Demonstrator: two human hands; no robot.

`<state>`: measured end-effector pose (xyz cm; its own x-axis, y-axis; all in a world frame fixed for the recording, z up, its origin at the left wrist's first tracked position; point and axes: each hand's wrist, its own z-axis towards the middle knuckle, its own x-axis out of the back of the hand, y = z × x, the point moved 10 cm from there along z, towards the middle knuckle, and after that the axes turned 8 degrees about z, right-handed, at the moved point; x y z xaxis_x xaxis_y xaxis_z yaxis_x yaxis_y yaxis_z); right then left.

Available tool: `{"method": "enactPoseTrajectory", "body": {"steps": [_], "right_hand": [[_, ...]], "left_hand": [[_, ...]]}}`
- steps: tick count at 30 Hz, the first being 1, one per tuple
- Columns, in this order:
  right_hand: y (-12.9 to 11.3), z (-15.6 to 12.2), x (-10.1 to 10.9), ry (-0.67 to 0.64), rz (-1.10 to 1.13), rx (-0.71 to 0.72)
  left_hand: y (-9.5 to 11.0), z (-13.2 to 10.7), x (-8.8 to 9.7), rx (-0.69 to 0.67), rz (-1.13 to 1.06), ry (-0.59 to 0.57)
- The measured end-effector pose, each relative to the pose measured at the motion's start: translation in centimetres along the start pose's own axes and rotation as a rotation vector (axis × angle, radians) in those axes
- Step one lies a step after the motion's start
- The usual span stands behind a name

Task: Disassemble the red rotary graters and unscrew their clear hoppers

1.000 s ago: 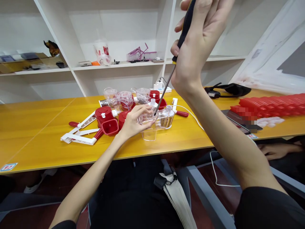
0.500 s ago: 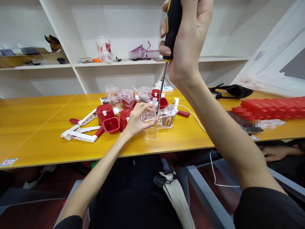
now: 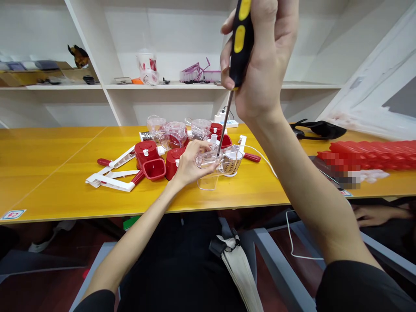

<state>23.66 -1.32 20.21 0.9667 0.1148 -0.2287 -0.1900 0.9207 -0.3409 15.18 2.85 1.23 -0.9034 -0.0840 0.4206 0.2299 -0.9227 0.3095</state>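
My right hand (image 3: pixel 263 56) is closed round the black and yellow handle of a screwdriver (image 3: pixel 238 43), held high and nearly upright. Its metal shaft runs down and its tip sits in a clear plastic housing (image 3: pixel 208 167) on the yellow table (image 3: pixel 48 173). My left hand (image 3: pixel 190 164) grips that clear housing from the left. A perforated metal drum (image 3: pixel 231 162) lies against the housing's right side. Red plastic housings (image 3: pixel 149 160) and white handles with red grips (image 3: pixel 110 180) lie just left of my left hand.
Behind stand more clear and red parts (image 3: pixel 173 132) and a white power strip (image 3: pixel 225 121); a white cable (image 3: pixel 269 167) runs off the table edge. Red trays (image 3: pixel 373 151) and a black object (image 3: pixel 320 128) lie at the right. Another person's hand (image 3: pixel 373 214) shows below the table edge. White shelves (image 3: pixel 169 86) are behind.
The screwdriver has swung from a slant to nearly upright and turned in my right hand, its yellow marks now showing. My left hand stays on the clear housing.
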Motion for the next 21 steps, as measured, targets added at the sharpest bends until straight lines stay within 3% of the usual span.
{"method": "enactPoseTrajectory", "body": {"steps": [7, 12, 17, 21], "right_hand": [[1.4, 0.8, 1.7, 0.023, 0.062, -0.084], [3.3, 1.7, 2.7, -0.064, 0.087, -0.244], [4.2, 1.5, 1.4, -0.160, 0.209, -0.381], [4.6, 1.3, 1.5, -0.046, 0.132, -0.398]], "left_hand": [[0.2, 0.0, 0.2, -0.030, -0.003, 0.028], [0.3, 0.1, 0.2, -0.019, 0.001, 0.030], [0.0, 0.1, 0.0, 0.011, 0.024, 0.010], [0.0, 0.0, 0.0, 0.007, 0.029, 0.010]]}}
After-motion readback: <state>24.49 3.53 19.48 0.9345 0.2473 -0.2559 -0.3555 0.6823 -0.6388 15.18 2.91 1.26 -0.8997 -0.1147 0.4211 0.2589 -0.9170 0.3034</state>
